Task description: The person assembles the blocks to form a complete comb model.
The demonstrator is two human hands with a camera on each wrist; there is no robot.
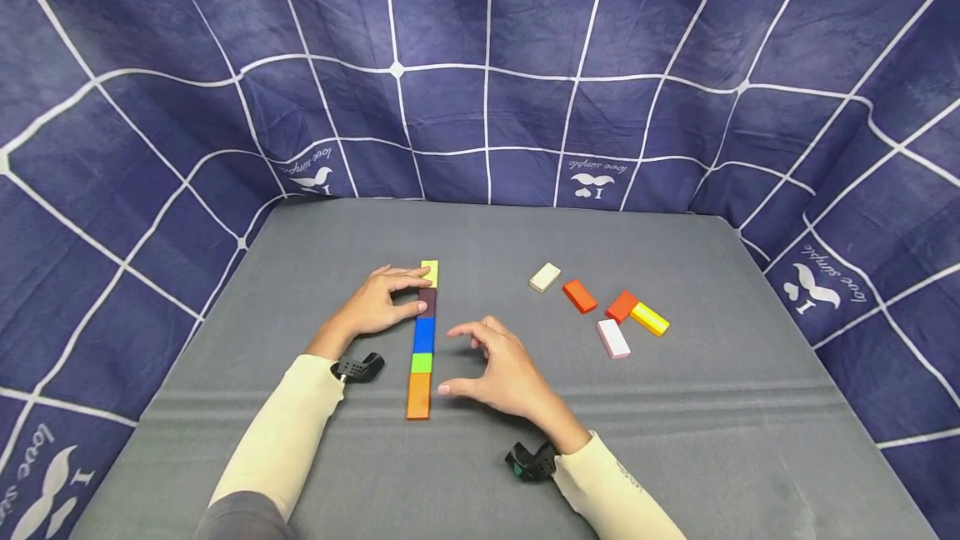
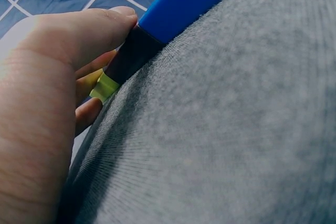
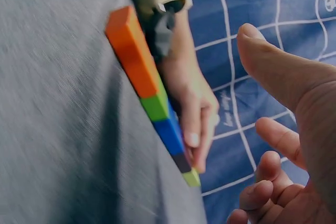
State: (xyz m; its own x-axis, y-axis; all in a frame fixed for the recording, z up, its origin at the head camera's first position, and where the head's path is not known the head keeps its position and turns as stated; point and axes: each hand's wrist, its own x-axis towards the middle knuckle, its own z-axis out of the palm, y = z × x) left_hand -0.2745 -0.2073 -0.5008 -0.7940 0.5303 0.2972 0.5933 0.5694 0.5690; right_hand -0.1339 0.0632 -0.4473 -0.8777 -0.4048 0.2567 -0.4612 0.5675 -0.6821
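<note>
One left hand: unclenched, thumb touching the dark block, a fingertip on the lime block.
Row of blocks: end to end on the grey cloth; near to far, orange block, green block, blue block, then dark and lime.
Right hand: released, thumb and fingers spread, just beside the row.
Loose blocks: well right of the row; cream block, orange-red block, white block just beside the red block, which touches the yellow block.

A wide gap parts the block row from the loose blocks — the right fingers jut into it.
</note>
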